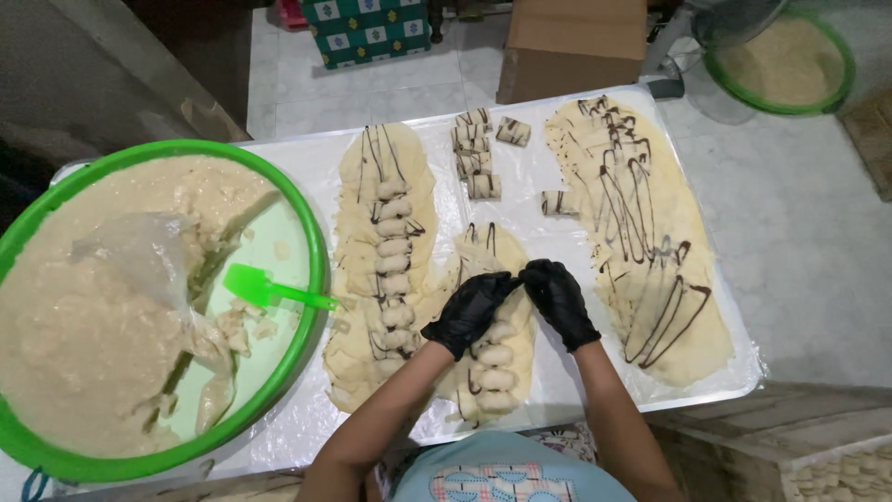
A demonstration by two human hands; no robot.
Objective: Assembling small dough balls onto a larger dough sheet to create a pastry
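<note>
Both hands wear black gloves and meet over the middle strip of pale dough sheets (483,246), which is streaked with chocolate lines. My left hand (469,311) and my right hand (557,299) pinch the dough together at their fingertips. Below the hands a row of rolled dough pieces (492,367) lies on the same strip. A longer strip to the left (386,270) also carries a row of rolls down its middle. On the right lies a wide sheet of dough (650,260) with dark chocolate swirls.
Everything sits on a plastic-covered tray (743,367). Several finished rolls (476,158) lie at the tray's far side. A big green basin (311,279) of batter with a green spatula (269,290) stands at left. A cardboard box (571,46) and another green basin (785,60) are on the floor beyond.
</note>
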